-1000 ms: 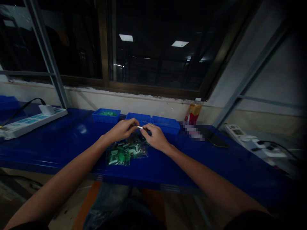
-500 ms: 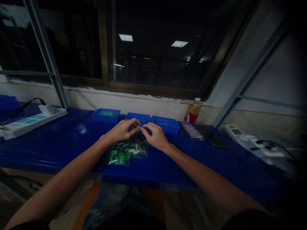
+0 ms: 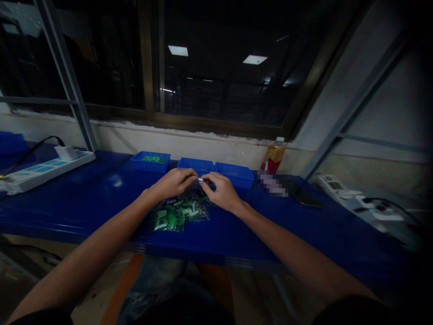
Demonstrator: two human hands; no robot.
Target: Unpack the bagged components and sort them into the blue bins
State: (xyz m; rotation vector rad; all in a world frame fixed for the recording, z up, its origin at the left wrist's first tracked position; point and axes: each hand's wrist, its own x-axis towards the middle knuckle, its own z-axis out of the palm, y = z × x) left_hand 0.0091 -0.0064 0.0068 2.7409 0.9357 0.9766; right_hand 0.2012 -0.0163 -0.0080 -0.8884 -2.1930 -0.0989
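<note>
Above one table (image 3: 98, 194), two hands (image 3: 177, 181) (image 3: 221, 192) hold one white piece (image 3: 200, 179).

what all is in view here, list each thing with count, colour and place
small piece: 1, white, at both hands' fingertips
bagged parts: count unclear, green and whitish, on the table nearer than the hands
bins: 3, blue, along the wall; left one holds green pieces
power strips: 2, mostly white, left and right
adapter: 1, white, on left strip
bottle: 1, gold and red, by wall, right
flat phone-like object: 1, dark, right
table: 1, blue, under everything
window: 1, dark panes, brown frame, behind
jeans: 1 pair, blue, below table edge
left hand: 1, bare, centre
right hand: 1, bare, centre
</note>
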